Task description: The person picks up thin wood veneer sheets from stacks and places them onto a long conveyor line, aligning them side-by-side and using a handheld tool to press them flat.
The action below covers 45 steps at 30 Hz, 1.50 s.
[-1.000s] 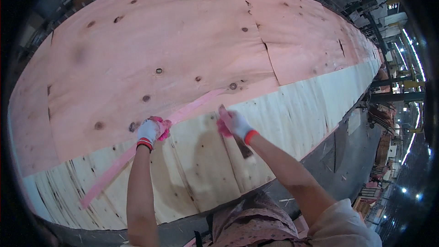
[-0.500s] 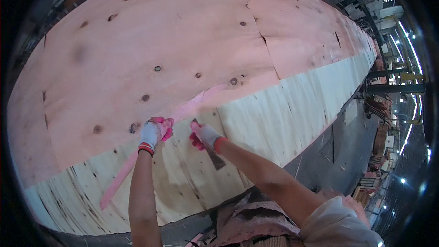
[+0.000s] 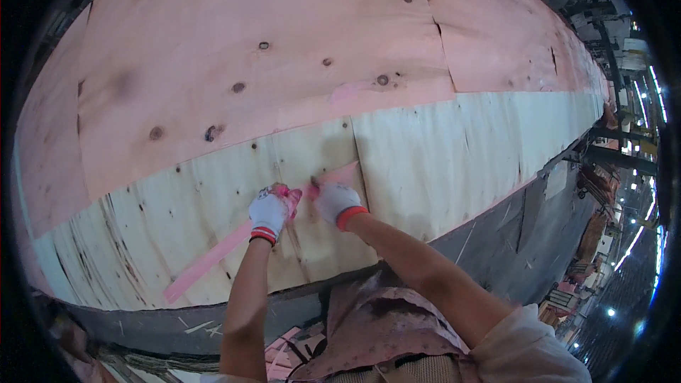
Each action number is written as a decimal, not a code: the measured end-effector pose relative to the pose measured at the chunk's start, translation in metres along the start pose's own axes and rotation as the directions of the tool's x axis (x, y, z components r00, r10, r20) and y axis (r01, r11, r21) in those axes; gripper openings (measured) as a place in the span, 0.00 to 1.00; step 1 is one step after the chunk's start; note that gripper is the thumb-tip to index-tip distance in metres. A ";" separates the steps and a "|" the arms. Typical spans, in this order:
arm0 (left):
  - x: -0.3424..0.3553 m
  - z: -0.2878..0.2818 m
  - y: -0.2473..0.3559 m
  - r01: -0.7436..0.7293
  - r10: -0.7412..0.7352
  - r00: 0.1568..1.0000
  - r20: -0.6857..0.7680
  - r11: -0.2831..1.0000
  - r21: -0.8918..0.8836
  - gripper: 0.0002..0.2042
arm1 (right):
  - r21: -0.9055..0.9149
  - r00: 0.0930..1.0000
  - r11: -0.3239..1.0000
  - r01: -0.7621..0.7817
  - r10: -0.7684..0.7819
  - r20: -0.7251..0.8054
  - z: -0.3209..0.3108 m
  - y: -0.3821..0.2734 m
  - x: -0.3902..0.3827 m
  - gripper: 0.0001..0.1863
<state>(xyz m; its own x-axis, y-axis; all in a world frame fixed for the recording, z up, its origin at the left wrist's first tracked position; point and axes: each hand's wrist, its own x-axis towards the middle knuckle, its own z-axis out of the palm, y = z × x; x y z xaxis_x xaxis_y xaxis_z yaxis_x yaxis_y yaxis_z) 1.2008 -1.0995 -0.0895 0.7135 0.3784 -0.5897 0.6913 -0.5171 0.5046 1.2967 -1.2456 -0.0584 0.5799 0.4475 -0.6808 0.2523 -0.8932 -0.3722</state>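
My left hand (image 3: 272, 211), in a white glove with pink-stained fingers, is closed round a long thin strip of pink wood veneer (image 3: 209, 261). The strip slants across the pale veneer sheet (image 3: 411, 159), its loose end at the lower left. Its other part shows beyond my right hand (image 3: 335, 201), which is gloved the same way and closed just beside the left. A dark tip of a flat blade-like tool (image 3: 314, 181) pokes out at the right fingers; most of it is hidden by the glove.
Large pink veneer sheets (image 3: 284, 28) with knots and splits lie beyond the pale sheet. The stack's near edge borders a grey floor (image 3: 489, 248) with scraps. Pink offcuts (image 3: 284, 354) lie low by my apron. Machinery (image 3: 603, 28) stands at the far right.
Both hands have moved nearer to me relative to the sheets, bringing the pink strip off the seam onto the pale veneer. The tool's broad end, visible before, is now hidden.
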 end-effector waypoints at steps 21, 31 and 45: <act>-0.051 -0.006 0.012 0.355 0.009 0.890 0.455 0.611 -0.707 0.13 | 0.921 0.972 0.389 -0.022 0.222 -0.071 -0.072 0.030 -0.046 0.08; -0.105 0.021 0.052 -0.088 0.090 0.991 0.104 0.996 -0.025 0.18 | 0.196 0.901 0.915 0.353 -0.277 -0.333 -0.023 0.026 -0.108 0.07; -0.314 0.213 0.016 0.172 -0.227 0.953 0.202 0.951 0.258 0.15 | 0.983 0.957 0.146 0.116 0.248 -0.150 -0.066 0.225 -0.182 0.10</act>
<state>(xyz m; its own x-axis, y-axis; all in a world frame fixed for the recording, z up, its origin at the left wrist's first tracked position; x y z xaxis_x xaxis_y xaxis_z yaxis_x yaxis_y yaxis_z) 0.9637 -1.3905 -0.0309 0.4998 0.3231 -0.8036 0.7506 -0.6246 0.2157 1.2990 -1.5304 0.0232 0.7336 0.2000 -0.6495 -0.6571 -0.0348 -0.7530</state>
